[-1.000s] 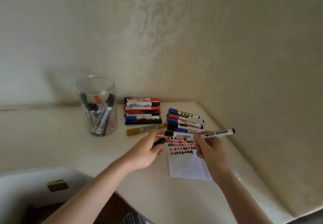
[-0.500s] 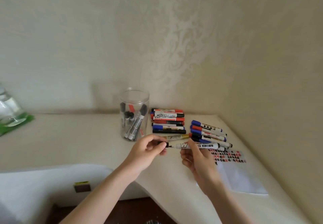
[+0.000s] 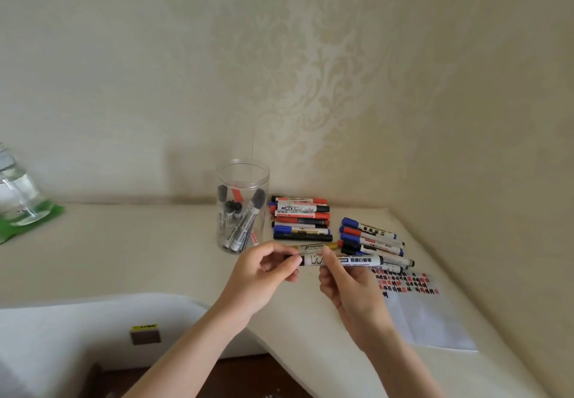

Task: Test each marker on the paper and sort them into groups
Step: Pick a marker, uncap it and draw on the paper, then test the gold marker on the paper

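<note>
Since 1.0 s ago both hands have carried the white marker [image 3: 348, 260] off the paper [image 3: 431, 320], which now lies at 4 o'clock of them. The left hand [image 3: 264, 273] pinches the marker's black cap end; the right hand [image 3: 344, 279] grips the barrel, held level above the desk [image 3: 139, 258]. It looks as if the cap is being pressed back on.

1 risk is a cap left loose, so the tip dries or stains the desk. Another is sorting: 2 groups lie close, the stack [image 3: 301, 217] at 12 o'clock and the row [image 3: 372, 237] at 1 o'clock, with a gold marker [image 3: 313, 247] just behind the hands. A careless drop could send this round barrel into the wrong group or knock the row apart. The clear jar [image 3: 243, 205] at 11 o'clock, with markers still inside, stands near enough that a reaching left hand might tip it.
</note>
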Available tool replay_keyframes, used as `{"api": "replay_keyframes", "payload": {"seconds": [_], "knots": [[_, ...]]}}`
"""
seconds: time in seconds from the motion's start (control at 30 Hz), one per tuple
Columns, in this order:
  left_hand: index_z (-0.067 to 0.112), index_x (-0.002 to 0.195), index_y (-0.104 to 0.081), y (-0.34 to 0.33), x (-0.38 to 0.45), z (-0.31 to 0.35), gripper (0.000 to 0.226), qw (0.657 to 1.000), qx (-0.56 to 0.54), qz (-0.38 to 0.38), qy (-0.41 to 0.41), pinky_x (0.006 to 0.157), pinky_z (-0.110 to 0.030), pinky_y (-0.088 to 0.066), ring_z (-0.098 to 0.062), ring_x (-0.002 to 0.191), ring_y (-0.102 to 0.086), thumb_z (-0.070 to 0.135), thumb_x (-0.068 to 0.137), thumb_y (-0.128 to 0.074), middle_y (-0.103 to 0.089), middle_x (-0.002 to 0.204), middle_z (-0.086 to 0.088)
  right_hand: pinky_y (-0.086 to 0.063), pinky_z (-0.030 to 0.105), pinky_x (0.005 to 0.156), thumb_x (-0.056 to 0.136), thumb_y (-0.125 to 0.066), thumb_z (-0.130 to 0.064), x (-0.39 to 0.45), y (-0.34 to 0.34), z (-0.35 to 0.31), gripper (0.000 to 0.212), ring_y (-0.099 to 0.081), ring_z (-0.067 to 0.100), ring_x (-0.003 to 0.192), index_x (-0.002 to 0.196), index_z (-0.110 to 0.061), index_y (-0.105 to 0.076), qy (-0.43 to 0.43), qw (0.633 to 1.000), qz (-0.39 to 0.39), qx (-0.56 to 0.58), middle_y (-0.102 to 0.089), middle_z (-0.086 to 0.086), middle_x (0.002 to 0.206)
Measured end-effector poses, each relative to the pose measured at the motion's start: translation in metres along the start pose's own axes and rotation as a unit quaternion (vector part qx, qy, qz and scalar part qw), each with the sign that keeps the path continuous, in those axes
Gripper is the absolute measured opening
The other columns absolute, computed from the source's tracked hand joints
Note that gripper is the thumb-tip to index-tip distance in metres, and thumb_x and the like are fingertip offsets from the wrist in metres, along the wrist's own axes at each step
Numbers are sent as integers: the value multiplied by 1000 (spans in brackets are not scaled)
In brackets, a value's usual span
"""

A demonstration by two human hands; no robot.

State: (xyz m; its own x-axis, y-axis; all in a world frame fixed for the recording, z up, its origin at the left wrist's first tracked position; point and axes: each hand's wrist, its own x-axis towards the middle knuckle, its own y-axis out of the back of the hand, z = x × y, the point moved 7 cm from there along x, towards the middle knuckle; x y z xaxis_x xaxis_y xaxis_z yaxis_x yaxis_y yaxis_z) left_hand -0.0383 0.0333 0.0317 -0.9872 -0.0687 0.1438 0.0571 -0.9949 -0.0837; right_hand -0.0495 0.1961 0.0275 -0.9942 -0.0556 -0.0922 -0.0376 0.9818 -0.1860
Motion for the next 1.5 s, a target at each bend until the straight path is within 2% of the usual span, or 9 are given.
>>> {"api": "replay_keyframes", "payload": {"seconds": [0.33,0.47,0.6,0.77,0.9,1.03,1.2,1.37,1.5], "knots": [[4,95,-70,6,-3,6,10,999,6,-22,-41,73,-25,-56,-23,73,-70,0,86,-69,-72,76,-8,-45,26,60,81,-69,-33,-3,-14,-8,24,-52,14,64,86,-9,-68,-13,996,-94,6,-56,6,70],[4,103,-64,21,6,11,19,999,-16,-11,-40,72,-21,-53,-19,73,-67,-2,85,-68,-71,76,-5,-48,28,60,79,-70,-40,5,3,-16,31,-61,16,68,92,-12,-72,22,998,-64,-16,-67,7,77],[12,108,-58,37,12,19,30,997,-42,45,-54,76,-25,-54,-16,78,-68,4,83,-72,-74,84,-5,-56,27,71,78,-75,-25,6,8,-17,21,-69,20,79,94,-12,-72,91,979,-91,-157,-74,6,85],[20,102,-60,35,12,31,20,981,-15,134,-141,87,-43,-56,-22,96,-70,10,87,-70,-72,101,-7,-55,18,72,85,-73,-23,8,-25,-8,14,-69,2,84,99,-23,-70,135,941,-99,-293,-74,-9,89],[33,118,-54,31,16,38,48,985,16,100,-140,81,-31,-56,-18,90,-71,1,86,-71,-72,96,-4,-55,17,69,88,-71,-24,16,-47,-14,13,-68,2,81,100,-22,-67,161,944,-80,-275,-73,-7,87],[35,113,-55,54,27,64,50,980,34,125,-152,76,-26,-55,-18,85,-70,-4,85,-69,-72,91,-8,-51,11,69,90,-67,-30,26,-68,-28,9,-65,-7,83,98,-28,-65,185,937,-87,-282,-70,-16,88],[31,113,-52,88,54,133,45,964,42,167,-202,69,-16,-52,-12,82,-70,-1,86,-69,-71,93,-11,-54,18,80,94,-61,-31,53,-39,-26,6,-66,0,88,99,-30,-64,178,921,-40,-345,-70,-13,91],[27,118,-50,105,86,162,42,934,145,228,-234,70,-10,-47,-7,76,-68,2,88,-67,-69,89,-3,-52,15,80,93,-64,-21,70,-15,-10,17,-63,-1,91,109,-26,-65,188,861,-40,-470,-66,-16,98],[27,117,-51,86,100,134,42,912,302,183,-209,71,-30,-55,-12,75,-65,-2,89,-63,-63,83,4,-44,21,101,95,-60,-25,83,-21,4,32,-57,7,117,127,-26,-60,224,773,-64,-590,-61,-11,124]]}}
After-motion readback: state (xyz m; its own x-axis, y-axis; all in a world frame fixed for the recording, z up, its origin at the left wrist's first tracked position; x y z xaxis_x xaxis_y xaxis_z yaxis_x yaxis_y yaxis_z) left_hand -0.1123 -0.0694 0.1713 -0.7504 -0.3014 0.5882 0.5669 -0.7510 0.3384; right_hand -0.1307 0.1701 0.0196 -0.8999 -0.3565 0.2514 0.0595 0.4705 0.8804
